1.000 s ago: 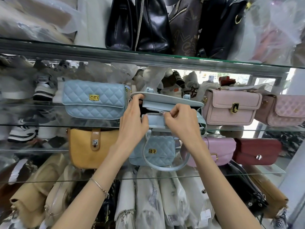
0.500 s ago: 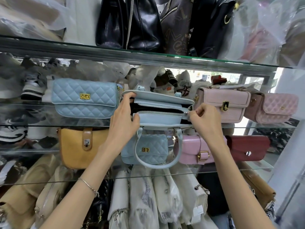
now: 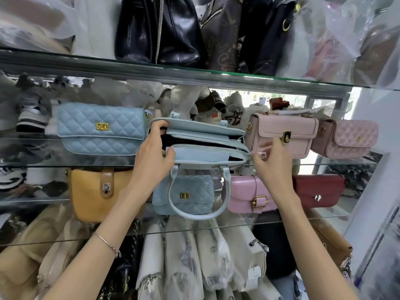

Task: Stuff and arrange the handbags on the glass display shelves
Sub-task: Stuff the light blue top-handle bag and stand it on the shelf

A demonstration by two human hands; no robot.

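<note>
Legible writing: gold lettering shows on the brown bag on the top shelf, but it cannot be read. A white paper tag on one of the plastic-wrapped bags at the bottom carries print too small to make out. The clasps on the displayed bags bear no readable marks. Subject item: the light blue handbag is at the front of the middle glass shelf, between the quilted blue bag and the pale pink bag, tipped so its open top faces the camera. Its zip is undone along the visible length and shows a dark lining. Its handle hangs in a loop in front of the small quilted blue bag on the shelf below. The left hand, with a thin bracelet on its wrist, grasps the bag's left end, its fingers curled over the top edge and its thumb pressed on the front panel. The right hand is at the right end of the zip. It is motion-blurred, its fingers partly extended, and I cannot tell whether it pinches the pull.
</note>
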